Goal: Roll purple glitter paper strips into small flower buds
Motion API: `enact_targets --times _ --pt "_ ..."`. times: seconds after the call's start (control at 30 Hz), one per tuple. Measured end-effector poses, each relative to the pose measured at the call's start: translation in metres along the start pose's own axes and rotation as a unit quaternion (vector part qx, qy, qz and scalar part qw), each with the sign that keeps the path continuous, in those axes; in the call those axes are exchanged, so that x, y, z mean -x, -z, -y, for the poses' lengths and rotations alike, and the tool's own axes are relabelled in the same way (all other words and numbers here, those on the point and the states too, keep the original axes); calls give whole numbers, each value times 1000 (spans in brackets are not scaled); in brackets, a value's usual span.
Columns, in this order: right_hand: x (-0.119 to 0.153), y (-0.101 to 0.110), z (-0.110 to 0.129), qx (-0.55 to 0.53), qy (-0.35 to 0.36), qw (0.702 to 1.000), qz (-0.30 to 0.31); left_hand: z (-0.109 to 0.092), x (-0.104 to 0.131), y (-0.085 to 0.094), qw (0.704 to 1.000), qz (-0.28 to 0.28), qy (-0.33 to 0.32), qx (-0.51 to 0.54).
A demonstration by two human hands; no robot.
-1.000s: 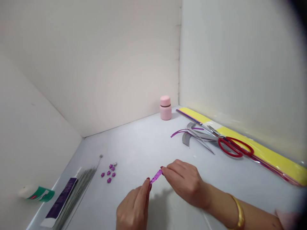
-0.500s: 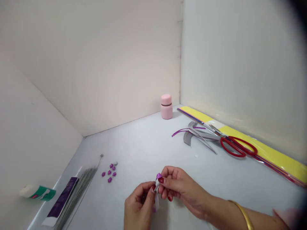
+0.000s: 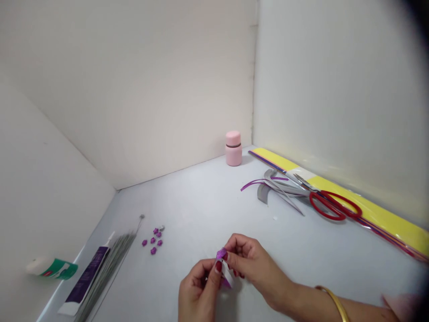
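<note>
A small folded piece of purple and white paper strip (image 3: pixel 221 254) is held between both hands near the bottom centre. My left hand (image 3: pixel 200 286) pinches it from the left, thumb on top. From the right, the thumb and index finger of my right hand (image 3: pixel 250 261) press on its purple top part. The strip's loose end, white with a purple tip, hangs below the fingertips. Several small purple stars (image 3: pixel 153 240) lie on the table to the left, with a small silvery piece (image 3: pixel 161 228) beside them.
Red-handled scissors (image 3: pixel 326 205) and grey and purple strips (image 3: pixel 281 188) lie at right by a long yellow pack (image 3: pixel 378 214). A pink jar (image 3: pixel 233 148) stands at the back. Left are thin wires (image 3: pixel 109 268), a purple tube (image 3: pixel 87 275) and a green-white bottle (image 3: pixel 60 269).
The strip's loose end has swung to the right and shows more white and purple. My left hand has shifted slightly right, its thumb now over the strip.
</note>
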State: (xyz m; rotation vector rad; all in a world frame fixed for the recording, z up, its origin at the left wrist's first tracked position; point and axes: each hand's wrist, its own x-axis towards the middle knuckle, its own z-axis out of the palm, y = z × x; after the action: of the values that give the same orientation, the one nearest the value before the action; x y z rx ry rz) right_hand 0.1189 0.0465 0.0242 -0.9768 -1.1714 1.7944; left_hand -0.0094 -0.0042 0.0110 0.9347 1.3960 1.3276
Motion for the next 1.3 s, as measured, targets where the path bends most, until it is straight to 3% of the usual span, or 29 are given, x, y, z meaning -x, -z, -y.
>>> enact_targets --times 0.13,0.27,0.4,0.6,0.7,0.97,1.3 --pt "1 1 -4 -9 19 997 79 2 -5 6 998 -28 24 46" --pt "1 0 -11 23 -11 990 141 5 -9 8 997 -47 40 55" --pt "0 0 -12 66 -54 987 139 5 -12 10 992 -84 64 68" --pt "-4 4 -8 80 -96 981 149 3 -14 13 986 -87 101 98" --pt "-6 8 -9 67 -79 982 158 2 -13 11 985 -76 112 110" --pt "-2 3 -10 21 -53 993 106 5 -8 -2 990 -21 113 82" --pt "-3 3 -10 12 -58 995 77 5 -8 0 993 15 108 51"
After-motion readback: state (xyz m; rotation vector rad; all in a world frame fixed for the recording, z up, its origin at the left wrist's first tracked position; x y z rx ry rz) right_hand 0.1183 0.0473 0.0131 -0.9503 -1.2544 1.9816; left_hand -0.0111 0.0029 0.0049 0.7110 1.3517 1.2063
